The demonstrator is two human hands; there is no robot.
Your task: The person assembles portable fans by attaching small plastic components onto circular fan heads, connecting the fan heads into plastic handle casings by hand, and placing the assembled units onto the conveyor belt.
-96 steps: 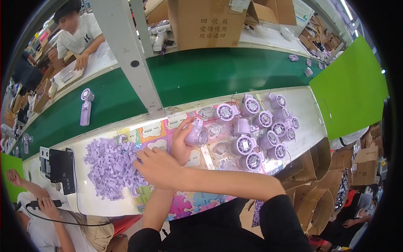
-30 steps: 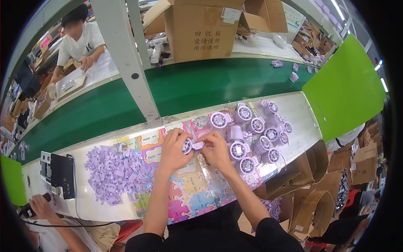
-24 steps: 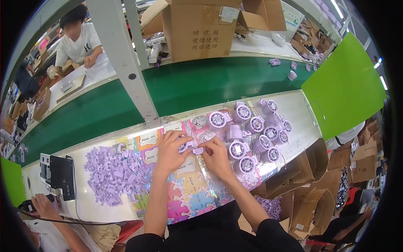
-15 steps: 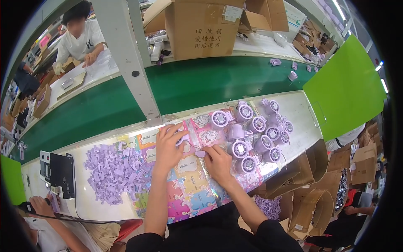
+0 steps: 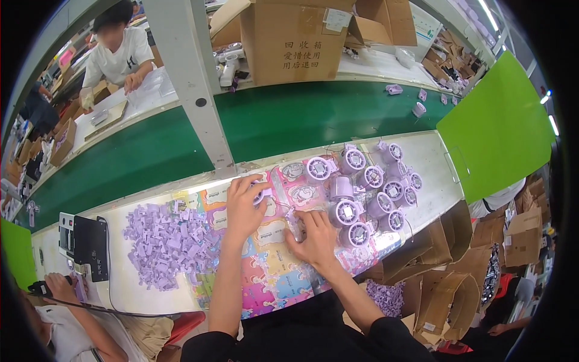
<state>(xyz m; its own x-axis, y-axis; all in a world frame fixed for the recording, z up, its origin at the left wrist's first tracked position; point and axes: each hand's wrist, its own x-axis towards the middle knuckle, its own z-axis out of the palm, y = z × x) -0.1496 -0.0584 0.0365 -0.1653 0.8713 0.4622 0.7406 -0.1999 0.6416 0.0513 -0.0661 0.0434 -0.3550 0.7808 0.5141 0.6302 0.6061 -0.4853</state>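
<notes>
My left hand [image 5: 243,208] is curled over a lilac round fan housing [image 5: 260,195], its fingers covering most of it. To its right and a little nearer, my right hand [image 5: 315,237] pinches a small lilac plastic piece [image 5: 294,218] between thumb and fingers. A thin wire seems to run between the two parts. Both hands work just above colourful printed sheets [image 5: 269,234]. Several lilac fan housings [image 5: 346,212] with wires stand to the right of my right hand. A heap of small lilac plastic pieces [image 5: 169,244] lies left of my left forearm.
A green conveyor belt [image 5: 301,111] runs behind the bench, with a grey post [image 5: 196,102] before it. A black device [image 5: 90,247] sits at the left, near a co-worker's hand [image 5: 60,285]. Cardboard boxes [image 5: 443,298] stand at lower right. Another person sits across the belt.
My right hand has turned, its thumb now spread lower beside the small lilac piece, which is tilted more upright. My left hand stays on the housing. The view has shifted slightly.
</notes>
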